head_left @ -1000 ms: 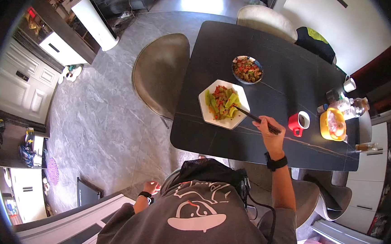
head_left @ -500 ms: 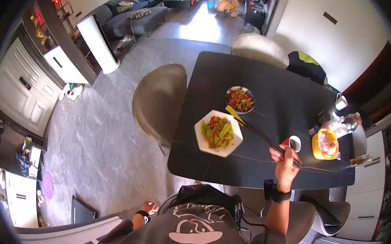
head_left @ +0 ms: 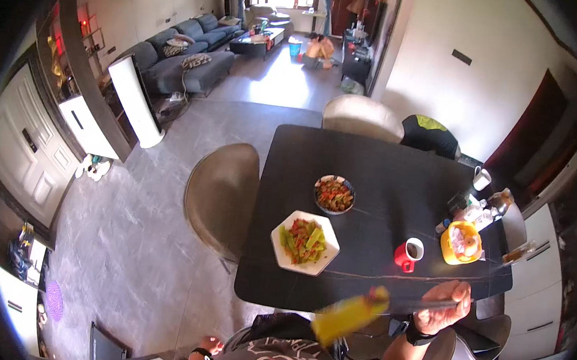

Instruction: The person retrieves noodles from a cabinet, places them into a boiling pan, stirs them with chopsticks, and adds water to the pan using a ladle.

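Note:
My right hand is closed round dark chopsticks, raised close to my chest at the table's near edge. A blurred yellow-green vegetable piece, with a red bit at one end, is pinched at their tips. On the table, a white hexagonal plate bears green vegetable pieces with red bits. Behind it sits a patterned bowl of chopped red, green and brown food. My left hand hangs low beside my body, fingers curled, with nothing visible in it.
On the dark table stand a red mug, a yellow basket, plastic bottles and a white mug. A chair is at the left. A person sits on the floor far off.
My right hand has drawn the chopsticks back from between plate and bowl towards my chest, lifting the vegetable piece. My view has tilted up, showing the window. My left hand stays low.

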Available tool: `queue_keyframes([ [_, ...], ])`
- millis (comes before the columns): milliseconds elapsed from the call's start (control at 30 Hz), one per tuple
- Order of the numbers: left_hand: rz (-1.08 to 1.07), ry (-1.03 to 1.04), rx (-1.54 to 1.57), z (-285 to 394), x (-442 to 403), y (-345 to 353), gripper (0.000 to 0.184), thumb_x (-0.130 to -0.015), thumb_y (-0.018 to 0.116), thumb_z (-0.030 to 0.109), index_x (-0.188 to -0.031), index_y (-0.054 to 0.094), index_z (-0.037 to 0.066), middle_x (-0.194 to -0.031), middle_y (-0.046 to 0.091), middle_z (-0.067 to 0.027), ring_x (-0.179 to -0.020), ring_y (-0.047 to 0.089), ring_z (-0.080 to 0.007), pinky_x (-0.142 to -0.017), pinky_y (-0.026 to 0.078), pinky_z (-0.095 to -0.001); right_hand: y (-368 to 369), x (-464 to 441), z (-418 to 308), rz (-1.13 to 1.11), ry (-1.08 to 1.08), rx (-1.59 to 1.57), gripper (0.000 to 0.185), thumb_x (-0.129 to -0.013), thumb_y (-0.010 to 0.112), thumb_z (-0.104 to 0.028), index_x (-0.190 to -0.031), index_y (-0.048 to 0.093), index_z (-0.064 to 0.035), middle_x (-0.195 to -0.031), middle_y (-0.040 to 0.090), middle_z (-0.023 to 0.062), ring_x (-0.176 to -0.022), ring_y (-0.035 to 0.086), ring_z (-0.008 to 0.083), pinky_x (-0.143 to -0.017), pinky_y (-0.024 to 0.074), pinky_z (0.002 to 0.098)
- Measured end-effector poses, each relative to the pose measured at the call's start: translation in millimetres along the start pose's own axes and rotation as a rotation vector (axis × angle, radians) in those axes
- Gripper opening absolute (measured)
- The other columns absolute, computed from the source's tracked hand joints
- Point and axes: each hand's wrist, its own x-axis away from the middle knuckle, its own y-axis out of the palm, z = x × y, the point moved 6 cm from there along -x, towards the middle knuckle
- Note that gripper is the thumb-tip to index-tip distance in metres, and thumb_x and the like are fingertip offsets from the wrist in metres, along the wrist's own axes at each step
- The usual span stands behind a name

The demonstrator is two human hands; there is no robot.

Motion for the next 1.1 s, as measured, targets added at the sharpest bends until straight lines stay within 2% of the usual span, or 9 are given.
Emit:
queue_keyframes([
  [67,0.004,0.012,-0.026,-1.5,-7.1,0.2,0.017,-0.084,0.046,0.016,-0.078,0.057,0.005,-0.074,0.062,-0.0078,-0.069,0.062,-0.0182,-0.054,0.048,-0.0320,38.1,-13.8,-3.5,-0.180,0.286,-0.489,0.030,-0.084,0.053,-0.025,-0.065,0.048,-0.0024,-0.037,0.031,0.0043,-0.024,0.021,0.0116,-0.024,0.0186,0.0290],
  [233,0.033,0.077,-0.116,0.5,-29.0,3.3,0.017,-0.083,0.046,0.016,-0.074,0.055,0.006,-0.069,0.059,-0.0076,-0.064,0.059,-0.0189,-0.051,0.046,-0.0326,60.3,-11.5,4.9,-0.347,0.410,-0.878,0.024,-0.085,0.044,-0.015,-0.068,0.048,0.0017,-0.040,0.045,0.0143,-0.025,0.041,0.0180,-0.024,0.0238,0.0301],
  [433,0.051,0.156,-0.198,-6.3,-46.2,7.3,0.017,-0.082,0.046,0.017,-0.070,0.054,0.007,-0.063,0.056,-0.0074,-0.058,0.056,-0.0198,-0.048,0.043,-0.0333,93.6,-7.0,10.6,-0.346,0.537,-0.892,0.028,-0.082,0.048,-0.020,-0.064,0.052,0.0011,-0.053,0.056,0.0211,-0.034,0.050,0.0219,-0.031,0.0335,0.0281],
  [667,0.066,0.205,-0.189,-8.4,-23.8,2.9,0.019,-0.081,0.046,0.017,-0.065,0.052,0.009,-0.056,0.053,-0.0071,-0.050,0.053,-0.0208,-0.043,0.041,-0.0342,63.9,-14.8,50.1,-0.102,0.506,-0.822,0.031,-0.085,0.045,-0.026,-0.072,0.053,0.0003,-0.046,0.044,0.0074,-0.033,0.044,0.0177,-0.035,0.0411,0.0270],
  [767,0.063,0.198,-0.162,-7.6,1.3,2.0,0.020,-0.081,0.046,0.017,-0.063,0.051,0.010,-0.053,0.051,-0.0070,-0.047,0.052,-0.0212,-0.042,0.040,-0.0345,7.8,-4.6,106.6,0.315,0.605,-0.651,0.026,-0.088,0.046,-0.023,-0.081,0.053,0.0018,-0.069,0.055,0.0107,-0.052,0.056,0.0193,-0.051,0.0515,0.0281],
  [867,0.056,0.195,-0.161,8.1,23.5,-0.7,0.021,-0.080,0.046,0.017,-0.061,0.050,0.010,-0.050,0.049,-0.0069,-0.044,0.050,-0.0216,-0.040,0.038,-0.0349,-1.5,27.7,142.0,-0.167,0.470,0.567,0.014,-0.084,0.051,-0.005,-0.095,0.054,0.0035,-0.092,0.058,0.0152,-0.081,0.060,0.0252,-0.070,0.0509,0.0336],
  [900,0.052,0.220,-0.178,13.8,29.7,-0.6,0.021,-0.080,0.046,0.017,-0.060,0.049,0.010,-0.049,0.049,-0.0069,-0.043,0.050,-0.0218,-0.039,0.038,-0.0350,13.5,39.9,147.3,-0.560,0.031,1.094,0.022,-0.079,0.053,0.001,-0.101,0.053,0.0025,-0.097,0.055,0.0187,-0.091,0.057,0.0305,-0.077,0.0474,0.0366],
  [1033,0.221,1.004,-0.549,-13.7,3.1,0.4,0.025,-0.082,0.045,0.019,-0.059,0.048,0.011,-0.045,0.043,-0.0029,-0.035,0.042,-0.0138,-0.032,0.031,-0.0304,16.3,103.5,222.6,-0.644,0.409,1.092,0.027,-0.072,0.054,0.003,-0.099,0.051,0.0016,-0.100,0.046,0.0189,-0.092,0.049,0.0342,-0.077,0.0441,0.0377],
  [1100,0.184,0.757,-0.426,-19.3,-0.7,-6.1,0.021,-0.082,0.047,0.020,-0.064,0.051,0.009,-0.050,0.047,-0.0038,-0.038,0.044,-0.0145,-0.035,0.034,-0.0306,28.6,127.0,247.1,-0.784,0.233,1.242,0.028,-0.072,0.052,-0.001,-0.100,0.047,0.0023,-0.104,0.042,0.0207,-0.098,0.047,0.0343,-0.082,0.0423,0.0358],
])
